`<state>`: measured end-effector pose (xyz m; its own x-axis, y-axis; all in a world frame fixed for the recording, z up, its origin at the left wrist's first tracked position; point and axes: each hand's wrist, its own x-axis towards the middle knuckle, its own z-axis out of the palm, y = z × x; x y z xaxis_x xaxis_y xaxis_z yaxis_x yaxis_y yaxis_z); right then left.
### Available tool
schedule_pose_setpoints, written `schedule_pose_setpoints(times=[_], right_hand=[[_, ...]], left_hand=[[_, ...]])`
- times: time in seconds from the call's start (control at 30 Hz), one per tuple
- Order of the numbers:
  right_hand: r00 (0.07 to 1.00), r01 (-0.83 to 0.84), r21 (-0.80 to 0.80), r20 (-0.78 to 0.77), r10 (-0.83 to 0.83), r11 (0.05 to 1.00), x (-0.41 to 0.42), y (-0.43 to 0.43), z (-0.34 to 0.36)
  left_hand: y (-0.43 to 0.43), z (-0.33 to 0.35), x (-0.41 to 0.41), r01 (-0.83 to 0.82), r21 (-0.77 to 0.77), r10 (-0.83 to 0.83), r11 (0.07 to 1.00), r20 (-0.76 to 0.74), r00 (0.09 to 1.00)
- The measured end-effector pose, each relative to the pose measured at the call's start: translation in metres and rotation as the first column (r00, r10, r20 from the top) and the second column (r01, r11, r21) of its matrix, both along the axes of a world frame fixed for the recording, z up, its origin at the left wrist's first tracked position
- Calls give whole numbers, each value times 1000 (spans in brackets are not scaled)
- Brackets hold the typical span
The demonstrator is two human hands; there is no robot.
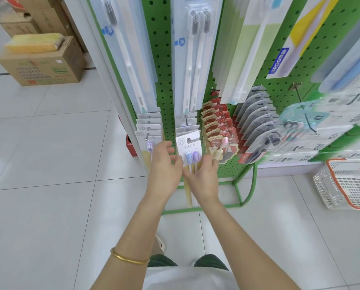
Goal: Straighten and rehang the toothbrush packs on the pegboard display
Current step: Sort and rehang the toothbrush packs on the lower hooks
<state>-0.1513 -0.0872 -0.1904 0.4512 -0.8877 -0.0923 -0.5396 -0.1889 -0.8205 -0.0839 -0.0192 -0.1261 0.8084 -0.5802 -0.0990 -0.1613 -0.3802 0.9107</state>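
Note:
A green pegboard (164, 65) carries rows of toothbrush packs on metal hooks. On the low middle hook hangs a white card pack (189, 147) with two toothbrushes, blue and purple heads. My left hand (164, 168) holds the pack's left edge, fingers curled around it. Gripping its lower right side is my right hand (204, 176). To the left hang similar white packs (148, 130). Right of it hang red-backed packs (218, 128) and grey-topped packs (256, 122).
Long toothbrush packs (187, 55) hang above, over the low hooks. An empty hook (306, 114) juts out at the right. A white and orange basket (348, 183) sits on the tiled floor at right. Cardboard boxes (45, 63) stand at back left. The rack's green base frame (244, 185) lies near my feet.

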Motion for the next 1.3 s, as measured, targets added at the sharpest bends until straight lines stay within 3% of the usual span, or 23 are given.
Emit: schedule_pose_setpoints(times=[0.6, 0.73, 0.9, 1.0, 1.1, 1.3], right_hand=[[990, -47, -3, -135, 46, 999, 23, -8, 3], [979, -109, -132, -184, 84, 985, 9, -8, 11], [998, -44, -369, 31, 60, 928, 5, -32, 49], [992, -40, -415, 90, 85, 909, 21, -53, 65], [993, -84, -377, 42, 107, 923, 43, -74, 72], [996, -88, -125, -45, 83, 988, 71, -96, 69]], left_hand=[[-1, -5, -2, 125, 103, -127, 987, 15, 992], [-3, -4, -1, 121, 99, -125, 988, 32, 992], [-7, -1, -1, 120, 104, -126, 987, 57, 990], [-8, 2, -3, 118, 110, -126, 987, 73, 989], [-8, 5, -1, 120, 128, -134, 984, 100, 986], [-9, 7, 4, 124, 141, -143, 982, 141, 980]])
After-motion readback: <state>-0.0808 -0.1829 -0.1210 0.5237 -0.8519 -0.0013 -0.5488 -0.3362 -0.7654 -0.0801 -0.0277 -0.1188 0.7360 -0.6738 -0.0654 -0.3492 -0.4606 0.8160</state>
